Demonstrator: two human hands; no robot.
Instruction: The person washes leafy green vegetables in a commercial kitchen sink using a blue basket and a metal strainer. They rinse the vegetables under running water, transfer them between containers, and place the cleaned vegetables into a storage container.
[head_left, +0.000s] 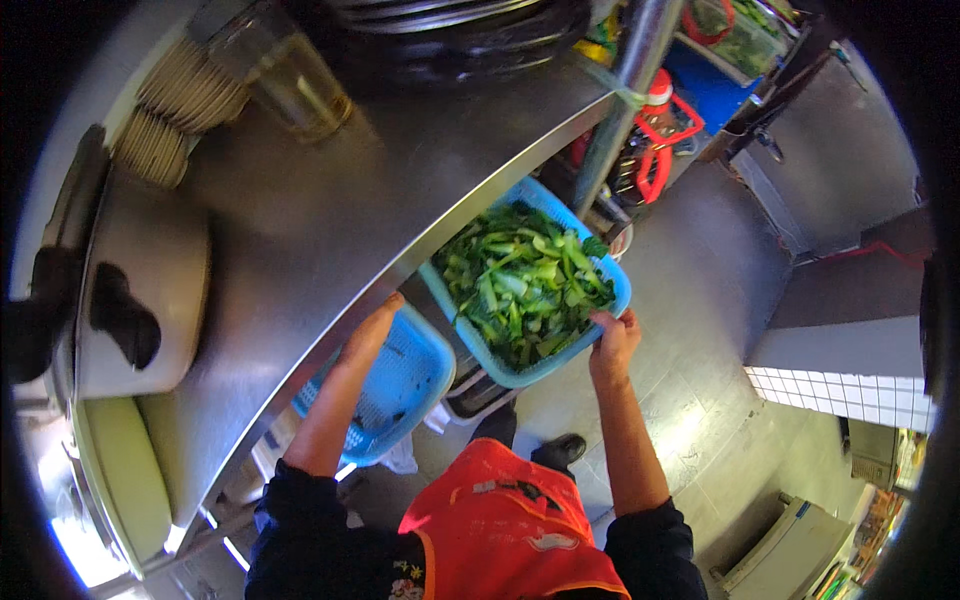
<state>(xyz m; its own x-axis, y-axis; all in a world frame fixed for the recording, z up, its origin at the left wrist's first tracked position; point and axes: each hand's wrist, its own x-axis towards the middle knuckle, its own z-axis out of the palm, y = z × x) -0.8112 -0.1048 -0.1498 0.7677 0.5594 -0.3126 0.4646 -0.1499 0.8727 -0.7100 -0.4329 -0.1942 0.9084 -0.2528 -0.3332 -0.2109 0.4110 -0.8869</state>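
Observation:
A light blue plastic basket (491, 367) full of chopped leafy greens (525, 281) sits partly under the edge of the steel worktop (315, 217). My right hand (616, 343) grips its near right rim, thumb over the top beside the greens. My left hand (375, 326) is at the worktop edge, above a second blue basket (401, 382) that holds only a few dark scraps. The fingers of that hand are largely hidden, so its grip does not show.
On the worktop stand stacked plates (191, 86), a clear container of yellowish liquid (300, 90) and a white rice-cooker-like vessel (146, 300). A steel post (626, 105) rises at the corner. Beyond it is a bottle with red handle (656, 165). Grey tiled floor (667, 405) lies right.

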